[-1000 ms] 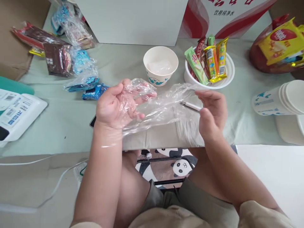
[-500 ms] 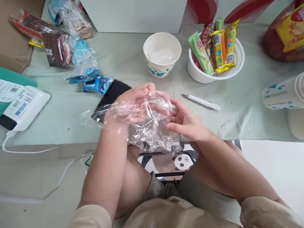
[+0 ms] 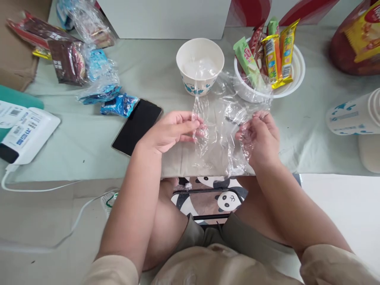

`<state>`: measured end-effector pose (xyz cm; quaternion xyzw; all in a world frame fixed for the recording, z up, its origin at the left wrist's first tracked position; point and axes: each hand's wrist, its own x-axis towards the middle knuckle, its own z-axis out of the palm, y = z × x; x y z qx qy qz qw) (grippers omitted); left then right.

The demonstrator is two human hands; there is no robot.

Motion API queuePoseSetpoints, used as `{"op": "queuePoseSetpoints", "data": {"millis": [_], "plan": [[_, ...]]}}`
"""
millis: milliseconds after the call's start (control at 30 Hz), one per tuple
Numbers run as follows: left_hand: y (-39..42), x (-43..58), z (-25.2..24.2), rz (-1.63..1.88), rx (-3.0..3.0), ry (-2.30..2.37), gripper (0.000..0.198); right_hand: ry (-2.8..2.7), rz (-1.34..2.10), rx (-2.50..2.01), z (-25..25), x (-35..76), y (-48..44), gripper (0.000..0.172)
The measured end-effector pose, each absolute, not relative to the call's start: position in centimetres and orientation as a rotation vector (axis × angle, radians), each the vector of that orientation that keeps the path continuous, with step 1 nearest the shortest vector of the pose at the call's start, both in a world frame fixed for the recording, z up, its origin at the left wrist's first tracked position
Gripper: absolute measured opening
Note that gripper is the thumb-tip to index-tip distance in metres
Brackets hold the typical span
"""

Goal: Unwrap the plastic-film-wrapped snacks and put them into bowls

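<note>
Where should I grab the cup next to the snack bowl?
Probably grip the cup by its outer wall, just below the rim, from the left: it stands upright and narrows downward, with film and the bowl on its right.

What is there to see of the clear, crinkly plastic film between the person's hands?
The clear, crinkled plastic film looks thin, glossy and see-through, full of bright creases, with no print showing. It is loosely spread out between the left hand, whose fingers are at its left side, and the right hand, curled on its right side. Its far part overlaps the round white bowl in the view; contact there is unclear. Sheet or bag, I cannot tell.
</note>
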<state>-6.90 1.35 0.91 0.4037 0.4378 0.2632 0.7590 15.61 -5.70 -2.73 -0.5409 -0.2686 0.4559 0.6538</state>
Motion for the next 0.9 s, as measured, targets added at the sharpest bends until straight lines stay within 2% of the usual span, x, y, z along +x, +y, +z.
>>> {"op": "queuePoseSetpoints", "data": {"millis": [67,233,633,667,800,833,900], "plan": [[1.3,-6.6,0.7,0.610,0.887,1.027,0.017,-0.623,1.002,-1.233,-3.0,16.1,-5.6,0.032],[1.9,-6.5,1.1,0.860,0.782,1.161,0.024,-0.595,0.989,-1.281,-2.4,16.5,-5.5,0.035],[2.2,-6.9,1.9,1.305,0.610,1.096,0.064,-0.464,0.870,-1.221,-1.2,18.0,-5.5,0.027],[2.2,-6.9,2.0,1.325,0.590,1.077,0.066,-0.462,0.889,-1.225,-1.2,17.8,-5.6,0.032],[2.4,-6.6,2.2,1.440,0.532,1.015,0.063,-0.654,1.036,-1.228,-1.2,16.9,-6.2,0.072],[2.5,-6.6,2.2,1.470,0.521,1.010,0.061,-0.699,1.041,-1.225,-1.2,16.9,-6.4,0.076],[2.5,-6.6,2.3,1.525,0.499,1.014,0.059,-0.739,1.019,-1.199,-1.5,17.0,-6.6,0.071]]}}
